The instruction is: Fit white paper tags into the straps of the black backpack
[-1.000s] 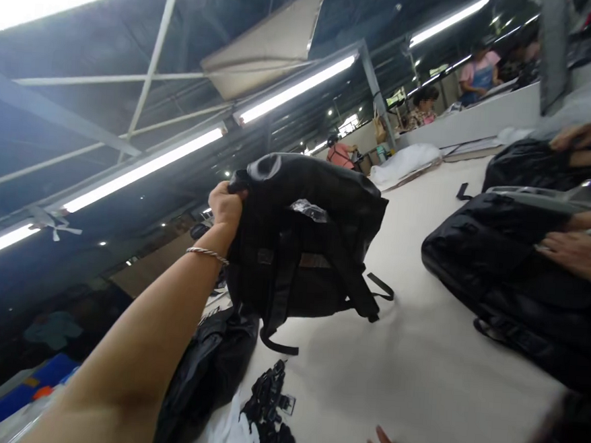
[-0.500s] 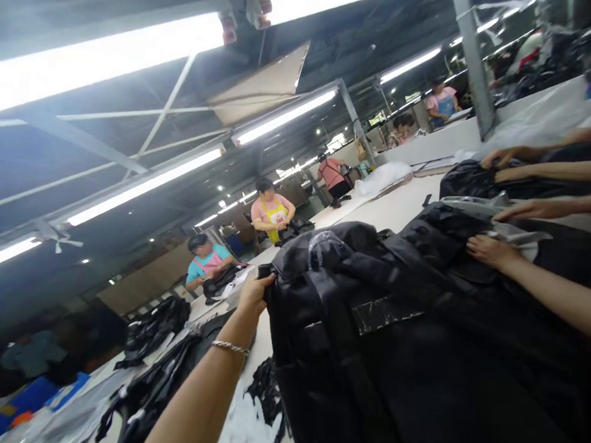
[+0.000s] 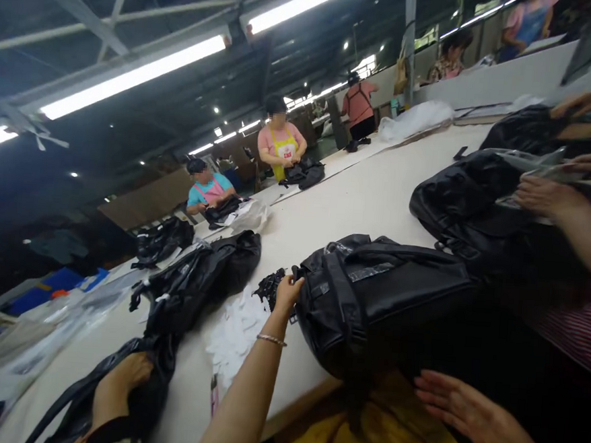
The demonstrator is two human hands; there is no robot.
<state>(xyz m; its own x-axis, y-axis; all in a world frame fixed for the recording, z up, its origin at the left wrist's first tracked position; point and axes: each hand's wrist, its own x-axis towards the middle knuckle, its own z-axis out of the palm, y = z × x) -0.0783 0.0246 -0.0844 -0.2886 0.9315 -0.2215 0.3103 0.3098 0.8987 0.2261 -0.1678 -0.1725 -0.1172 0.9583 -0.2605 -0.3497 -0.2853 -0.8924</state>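
Observation:
A black backpack (image 3: 402,283) lies on its side at the table's near edge, partly overhanging it. My left hand (image 3: 290,294), with a braided bracelet on the wrist, pinches a small black strap or edge at the backpack's left end. Below the bag's right part, in front of the yellow apron (image 3: 377,430), my right hand (image 3: 459,405) is open with fingers stretched out and holds nothing. The bag's underside is in dark shadow. Beside my left hand lie a heap of white paper tags (image 3: 237,335) and a pile of small black pieces (image 3: 269,287).
At right, a co-worker's hands (image 3: 550,195) handle another black bag (image 3: 459,192) and clear plastic. A co-worker's hand (image 3: 136,369) presses on a black bag at lower left. More black bags (image 3: 211,276) lie along the white table (image 3: 347,211). Several people work farther off.
The backpack has gone from raised close before me to lower on the table. My left hand keeps its hold on it. My right hand has come into view, open. The camera view has tilted downward.

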